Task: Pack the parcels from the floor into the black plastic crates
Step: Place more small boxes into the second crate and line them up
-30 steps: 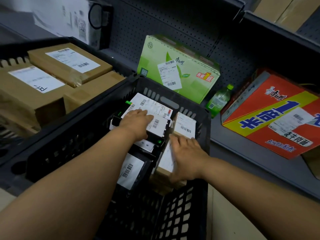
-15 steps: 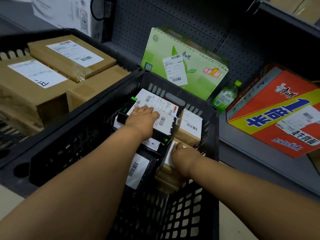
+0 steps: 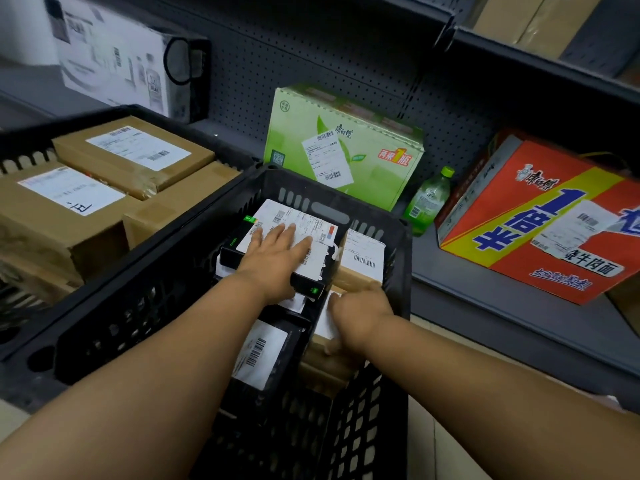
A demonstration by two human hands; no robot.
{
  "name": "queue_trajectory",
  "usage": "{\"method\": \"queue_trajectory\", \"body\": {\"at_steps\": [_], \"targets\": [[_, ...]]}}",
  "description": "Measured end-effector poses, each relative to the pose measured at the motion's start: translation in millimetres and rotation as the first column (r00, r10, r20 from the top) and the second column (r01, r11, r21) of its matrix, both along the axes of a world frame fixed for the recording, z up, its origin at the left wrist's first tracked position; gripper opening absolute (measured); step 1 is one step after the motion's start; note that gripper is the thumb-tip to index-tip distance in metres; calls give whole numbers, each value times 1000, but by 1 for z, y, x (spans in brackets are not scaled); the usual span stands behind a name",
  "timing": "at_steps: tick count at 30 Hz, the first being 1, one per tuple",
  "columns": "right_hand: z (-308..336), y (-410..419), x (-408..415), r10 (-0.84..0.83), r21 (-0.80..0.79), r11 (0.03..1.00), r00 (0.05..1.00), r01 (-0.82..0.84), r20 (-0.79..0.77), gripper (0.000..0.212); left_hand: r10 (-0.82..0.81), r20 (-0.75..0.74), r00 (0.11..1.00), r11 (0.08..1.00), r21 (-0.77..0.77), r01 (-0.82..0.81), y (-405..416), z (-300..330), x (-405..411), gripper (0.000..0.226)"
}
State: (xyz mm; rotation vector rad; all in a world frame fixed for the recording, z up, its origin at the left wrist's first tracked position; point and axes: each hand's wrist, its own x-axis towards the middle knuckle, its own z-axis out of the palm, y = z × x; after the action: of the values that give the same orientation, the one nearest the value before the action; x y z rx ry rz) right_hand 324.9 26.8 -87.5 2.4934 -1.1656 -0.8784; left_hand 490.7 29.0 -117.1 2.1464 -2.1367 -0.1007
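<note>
A black plastic crate [image 3: 403, 271] stands in front of me, filled with several parcels. My left hand [image 3: 277, 258] lies flat, fingers spread, on a black box with a white label [image 3: 294, 220] at the top of the pile. My right hand [image 3: 360, 317] curls around the edge of a brown parcel [image 3: 322, 368] standing against the crate's right wall. Behind it stands another brown parcel with a barcode label [image 3: 362, 258]. A black parcel with a barcode label [image 3: 259, 355] lies lower, between my forearms.
A second black crate [image 3: 69, 116] on the left holds large brown cartons [image 3: 131, 157]. On the grey shelf behind are a green carton [image 3: 346, 143], a green bottle [image 3: 427, 199], a red and yellow carton [image 3: 540, 223] and a white box [image 3: 114, 53].
My right hand went from lying flat on the brown parcel to gripping its edge. My left hand slid slightly forward on the black box and spread its fingers.
</note>
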Motion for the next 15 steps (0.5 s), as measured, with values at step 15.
{"method": "queue_trajectory", "body": {"at_steps": [15], "targets": [[56,21,-241,258,-480,877,842,2,474,31,-345,164,924,816,-434,382,-29,80,-187,75]]}}
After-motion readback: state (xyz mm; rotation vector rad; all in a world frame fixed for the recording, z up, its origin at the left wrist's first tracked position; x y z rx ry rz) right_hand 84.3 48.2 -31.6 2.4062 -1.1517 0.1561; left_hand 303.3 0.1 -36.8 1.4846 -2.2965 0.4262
